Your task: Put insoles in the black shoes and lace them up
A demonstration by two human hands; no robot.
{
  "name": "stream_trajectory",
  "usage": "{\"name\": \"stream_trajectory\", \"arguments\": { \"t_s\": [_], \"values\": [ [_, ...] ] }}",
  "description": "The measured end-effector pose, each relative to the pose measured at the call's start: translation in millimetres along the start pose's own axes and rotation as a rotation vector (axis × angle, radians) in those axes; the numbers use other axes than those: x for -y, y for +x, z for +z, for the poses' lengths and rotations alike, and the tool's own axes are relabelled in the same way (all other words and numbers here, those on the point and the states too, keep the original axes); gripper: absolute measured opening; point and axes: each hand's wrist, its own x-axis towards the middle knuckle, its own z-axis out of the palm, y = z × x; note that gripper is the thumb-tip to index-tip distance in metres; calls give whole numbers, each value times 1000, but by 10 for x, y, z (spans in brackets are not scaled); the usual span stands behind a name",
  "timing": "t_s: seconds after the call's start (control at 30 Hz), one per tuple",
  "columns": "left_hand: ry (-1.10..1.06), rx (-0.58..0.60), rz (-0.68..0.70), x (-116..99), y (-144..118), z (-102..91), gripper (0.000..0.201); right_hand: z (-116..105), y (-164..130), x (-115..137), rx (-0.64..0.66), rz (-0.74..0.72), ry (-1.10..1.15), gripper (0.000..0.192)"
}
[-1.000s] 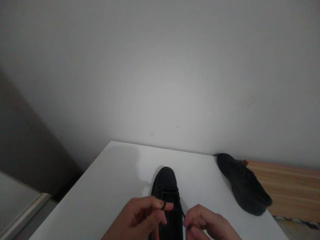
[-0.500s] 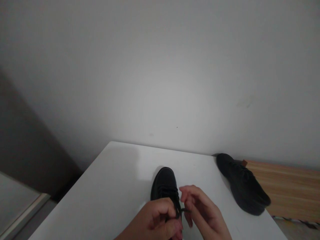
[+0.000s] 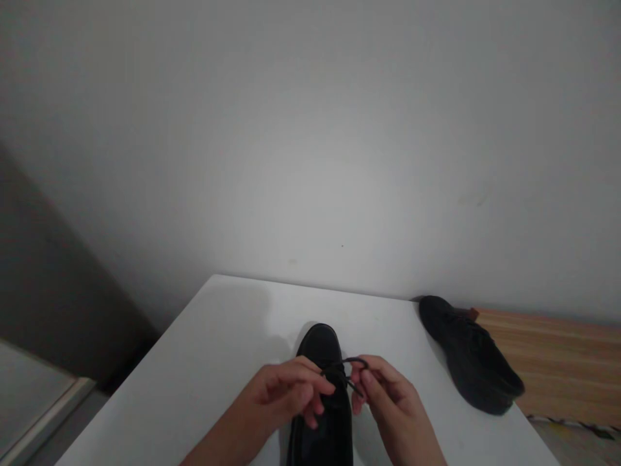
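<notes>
A black lace-up shoe [image 3: 321, 340] rests on the white tabletop, toe toward the wall and its opening toward me. My right hand [image 3: 388, 395] is at the shoe's right side, thumb and forefinger pinched on a dark shoelace [image 3: 353, 360] that curves out from the lacing in a loop. Over the left side of the shoe, my left hand [image 3: 286, 391] has its fingers loosely stretched across the laces, thumb apart from the fingertips. I see no lace gripped in it. Part of the lacing is hidden behind the left fingers.
A second black shoe [image 3: 468, 356] lies at the table's right edge, toe toward the wall. Beyond it is a wood-grain board [image 3: 567, 362]. The white table [image 3: 194, 375] meets a plain grey wall [image 3: 310, 162] at the back.
My left hand has opened from its pinch at the laces and shifted left, uncovering the shoe's opening. My right hand has closed on the lace, which is now drawn into a loop.
</notes>
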Motion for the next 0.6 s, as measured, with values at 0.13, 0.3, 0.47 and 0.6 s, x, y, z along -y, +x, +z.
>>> {"name": "stream_trajectory", "arguments": {
  "t_s": [0.13, 0.3, 0.47, 0.6],
  "values": [
    [-108, -242, -44, 86, 28, -173, 27, -108, 20, -65, -238, 13, 271, 30],
    [-333, -512, 17, 212, 57, -296, 36, -282, 19, -248, -377, 9, 395, 31],
    [-320, -573, 45, 246, 84, -314, 72, -386, -4, -354, -344, -62, 292, 22],
    [-151, -580, 1, 311, 88, -364, 54, -389, -71, -325, -271, -71, 123, 25]
  ]
}}
